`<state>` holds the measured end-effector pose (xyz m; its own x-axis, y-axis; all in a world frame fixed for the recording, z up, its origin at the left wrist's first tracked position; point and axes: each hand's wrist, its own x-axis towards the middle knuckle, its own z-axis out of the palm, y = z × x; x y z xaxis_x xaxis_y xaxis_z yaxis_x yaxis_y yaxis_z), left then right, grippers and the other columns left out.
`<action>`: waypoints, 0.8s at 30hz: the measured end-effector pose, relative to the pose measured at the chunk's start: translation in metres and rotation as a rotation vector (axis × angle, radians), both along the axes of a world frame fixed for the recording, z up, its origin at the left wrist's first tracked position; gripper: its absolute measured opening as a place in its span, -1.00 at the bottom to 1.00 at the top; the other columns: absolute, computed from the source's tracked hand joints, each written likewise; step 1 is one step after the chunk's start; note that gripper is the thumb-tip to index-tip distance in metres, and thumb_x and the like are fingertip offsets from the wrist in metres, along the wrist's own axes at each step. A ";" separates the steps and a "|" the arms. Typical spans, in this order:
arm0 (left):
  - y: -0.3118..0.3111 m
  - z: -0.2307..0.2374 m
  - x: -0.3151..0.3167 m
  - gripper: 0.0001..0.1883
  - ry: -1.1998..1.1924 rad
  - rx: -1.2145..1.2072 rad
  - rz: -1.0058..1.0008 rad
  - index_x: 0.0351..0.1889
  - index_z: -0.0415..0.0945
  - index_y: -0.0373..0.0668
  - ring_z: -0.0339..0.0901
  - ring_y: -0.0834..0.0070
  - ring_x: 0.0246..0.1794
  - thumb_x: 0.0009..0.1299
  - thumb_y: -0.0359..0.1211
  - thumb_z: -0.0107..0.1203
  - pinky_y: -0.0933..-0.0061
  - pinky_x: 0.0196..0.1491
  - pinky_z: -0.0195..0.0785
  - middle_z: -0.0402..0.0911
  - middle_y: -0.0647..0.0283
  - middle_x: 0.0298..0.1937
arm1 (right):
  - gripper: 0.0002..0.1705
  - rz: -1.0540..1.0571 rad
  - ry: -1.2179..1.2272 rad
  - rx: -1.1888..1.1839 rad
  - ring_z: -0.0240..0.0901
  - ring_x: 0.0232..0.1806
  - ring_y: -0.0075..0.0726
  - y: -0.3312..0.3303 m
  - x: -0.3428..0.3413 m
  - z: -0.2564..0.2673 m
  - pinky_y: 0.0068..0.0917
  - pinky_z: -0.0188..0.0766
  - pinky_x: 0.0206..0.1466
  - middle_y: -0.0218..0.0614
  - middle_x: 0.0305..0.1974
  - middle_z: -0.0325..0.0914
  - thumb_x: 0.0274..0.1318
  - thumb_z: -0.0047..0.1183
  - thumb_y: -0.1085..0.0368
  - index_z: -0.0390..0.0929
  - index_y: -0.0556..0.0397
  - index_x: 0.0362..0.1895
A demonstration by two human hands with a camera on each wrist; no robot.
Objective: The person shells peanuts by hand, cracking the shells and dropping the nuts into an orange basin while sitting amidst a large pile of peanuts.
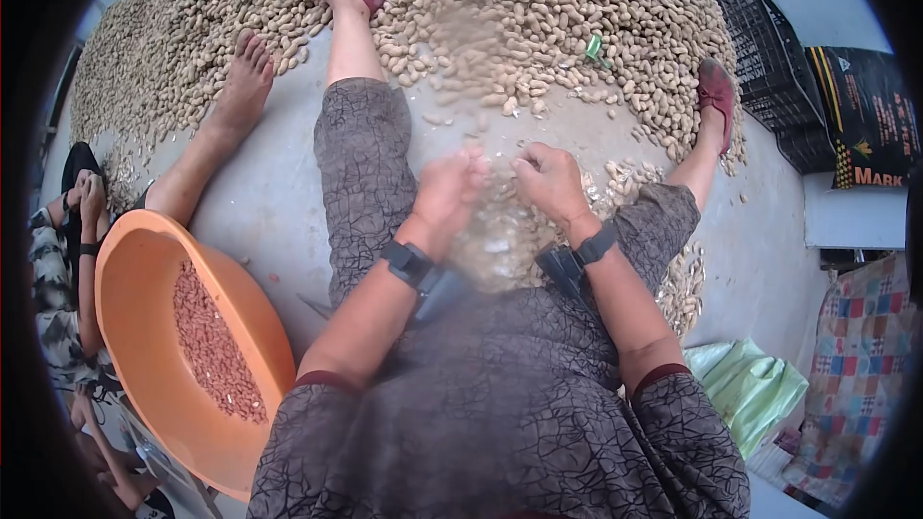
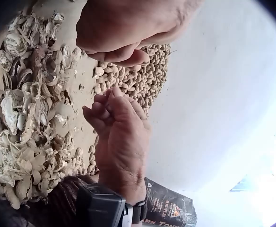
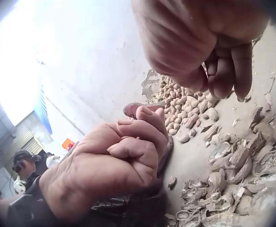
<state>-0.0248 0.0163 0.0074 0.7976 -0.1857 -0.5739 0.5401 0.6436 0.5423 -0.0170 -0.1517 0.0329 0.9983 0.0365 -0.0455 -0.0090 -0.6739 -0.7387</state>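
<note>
Hiding grip, left fingers (image 3: 140, 128), right fingers (image 2: 100, 110) curl near blurred shells (image 1: 495, 245).

Lighting in the head view was even and moderate, with soft shadows. A hazy smear ran down the middle, blurring part of the peanut heap (image 1: 471, 38), the shells (image 1: 495, 245) and the patterned garment (image 1: 452, 404); the left hand (image 1: 450, 190) was softened, while the right hand (image 1: 558, 183) read more sharply. Black vignetting rounded the corners and wide-angle distortion bowed the edges. In the left wrist view, glare burned out the lower right and paled the wall (image 2: 213, 94). In the right wrist view, glare whited out the upper left; the right hand's fingers lay in shadow.
</note>
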 end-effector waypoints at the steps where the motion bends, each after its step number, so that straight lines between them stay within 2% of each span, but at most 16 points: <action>1: 0.003 -0.002 0.003 -0.80 -0.027 -0.022 -0.008 -0.17 0.43 -0.30 0.34 0.69 -0.54 0.44 -0.36 -0.14 0.73 -0.62 0.10 0.48 0.28 -0.43 | -0.80 0.003 -0.005 -0.002 0.47 -0.53 -0.34 -0.001 0.010 -0.008 -0.46 0.38 -0.38 -0.20 -0.57 0.54 -0.05 0.11 0.23 0.59 0.13 -0.43; 2: 0.006 -0.003 0.005 -0.80 -0.053 -0.045 -0.015 -0.17 0.45 -0.29 0.34 0.66 -0.51 0.42 -0.39 -0.16 0.67 -0.56 0.13 0.48 0.30 -0.40 | -0.79 0.006 -0.009 -0.006 0.48 -0.53 -0.33 -0.001 0.018 -0.015 -0.46 0.38 -0.37 -0.20 -0.56 0.55 -0.06 0.13 0.22 0.59 0.13 -0.43; 6: 0.011 -0.005 0.006 -0.80 -0.078 0.030 0.002 -0.15 0.47 -0.25 0.31 0.69 -0.53 0.41 -0.39 -0.14 0.68 -0.56 0.10 0.48 0.34 -0.41 | -0.78 -0.031 -0.014 0.040 0.49 -0.52 -0.33 0.012 0.049 -0.036 -0.45 0.39 -0.37 -0.20 -0.56 0.55 -0.06 0.14 0.21 0.59 0.13 -0.44; 9: 0.013 -0.018 0.003 -0.86 -0.025 -0.030 0.039 -0.15 0.39 -0.28 0.29 0.73 -0.59 0.42 -0.45 -0.15 0.78 -0.66 0.05 0.47 0.28 -0.42 | -0.74 -0.017 0.019 0.027 0.51 -0.47 -0.27 0.029 0.066 -0.045 -0.41 0.40 -0.33 -0.20 -0.53 0.56 -0.09 0.17 0.16 0.57 0.11 -0.41; 12: 0.010 -0.026 0.002 -0.87 0.001 -0.059 0.045 -0.19 0.41 -0.28 0.30 0.72 -0.60 0.43 -0.43 -0.13 0.77 -0.66 0.05 0.47 0.29 -0.45 | -0.68 -0.056 0.005 -0.108 0.52 -0.42 -0.19 0.037 0.078 -0.059 -0.37 0.41 -0.30 -0.20 -0.49 0.57 -0.11 0.18 0.10 0.55 0.09 -0.38; 14: 0.009 -0.029 0.003 -0.87 -0.014 -0.035 0.044 -0.20 0.42 -0.27 0.30 0.72 -0.61 0.44 -0.41 -0.10 0.77 -0.66 0.06 0.47 0.31 -0.47 | -0.69 -0.053 -0.035 -0.162 0.47 -0.41 0.01 0.041 0.083 -0.066 -0.19 0.34 -0.31 -0.10 -0.50 0.51 -0.10 0.10 0.09 0.48 0.09 -0.43; 18: 0.003 -0.025 0.004 -0.85 0.013 0.004 0.053 -0.16 0.43 -0.28 0.31 0.73 -0.60 0.44 -0.40 -0.09 0.76 -0.65 0.07 0.47 0.32 -0.46 | -0.70 0.012 -0.072 -0.244 0.47 -0.43 0.02 0.037 0.086 -0.075 -0.20 0.35 -0.33 -0.08 -0.50 0.52 -0.11 0.10 0.11 0.50 0.10 -0.40; 20: 0.004 -0.026 0.004 -0.84 -0.013 0.021 0.076 -0.11 0.43 -0.29 0.30 0.73 -0.59 0.43 -0.42 -0.09 0.77 -0.64 0.07 0.47 0.32 -0.46 | -0.75 -0.036 0.097 -0.030 0.54 -0.46 -0.33 0.036 0.081 -0.070 -0.41 0.42 -0.38 -0.29 -0.52 0.55 -0.04 0.17 0.16 0.55 0.07 -0.38; 21: 0.004 -0.025 0.004 -0.84 -0.011 0.021 0.078 -0.11 0.43 -0.29 0.30 0.73 -0.59 0.43 -0.42 -0.09 0.77 -0.64 0.07 0.47 0.32 -0.46 | -0.75 -0.034 0.099 -0.030 0.54 -0.46 -0.33 0.033 0.078 -0.077 -0.41 0.42 -0.38 -0.29 -0.52 0.55 -0.04 0.17 0.16 0.55 0.07 -0.38; 23: 0.003 -0.023 0.003 -0.81 -0.017 0.045 0.083 -0.08 0.43 -0.29 0.30 0.74 -0.59 0.43 -0.42 -0.06 0.76 -0.63 0.07 0.46 0.33 -0.45 | -0.82 0.017 0.214 0.295 0.52 -0.47 -0.49 0.020 0.066 -0.095 -0.53 0.43 -0.42 -0.37 -0.48 0.56 0.10 0.07 0.26 0.55 0.14 -0.33; 24: 0.002 -0.024 0.003 -0.81 -0.015 0.041 0.077 -0.08 0.43 -0.29 0.30 0.74 -0.59 0.43 -0.42 -0.06 0.76 -0.63 0.07 0.46 0.33 -0.45 | -0.82 0.010 0.216 0.292 0.52 -0.47 -0.49 0.019 0.058 -0.086 -0.53 0.43 -0.42 -0.37 -0.48 0.56 0.10 0.07 0.26 0.55 0.14 -0.33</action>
